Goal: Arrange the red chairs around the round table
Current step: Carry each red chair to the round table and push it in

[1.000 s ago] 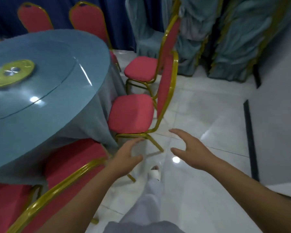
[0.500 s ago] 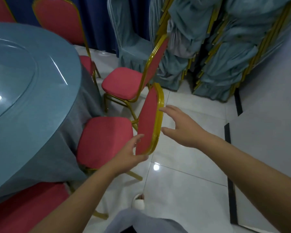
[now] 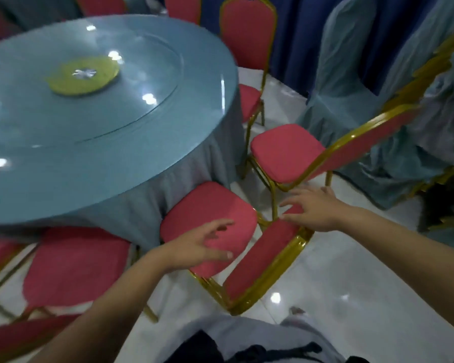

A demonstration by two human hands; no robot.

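A round table [image 3: 168,163] under a blue cloth and glass top fills the upper left. Directly below me stands a red chair with a gold frame [image 3: 262,260], its seat facing the table. My left hand [image 3: 197,247] hovers over the near part of that seat, fingers spread and holding nothing. My right hand [image 3: 312,208] hangs just over the top of its backrest, fingers extended; contact is unclear. A second red chair [image 3: 286,155] stands beyond it, and a third [image 3: 247,40] sits at the table's far side. Another red chair [image 3: 74,265] is at the lower left.
Chairs in blue-grey covers [image 3: 351,74] are stacked along the right, against a dark blue curtain [image 3: 291,35]. A yellow-green disc [image 3: 84,74] lies at the table's middle. Glossy white tile floor [image 3: 351,284] spreads to the right. My legs show at the bottom.
I have come closer to the near chair and the view swung left to the table. My left hand moved from beside the backrest to over the seat; my right hand dropped onto the backrest top.
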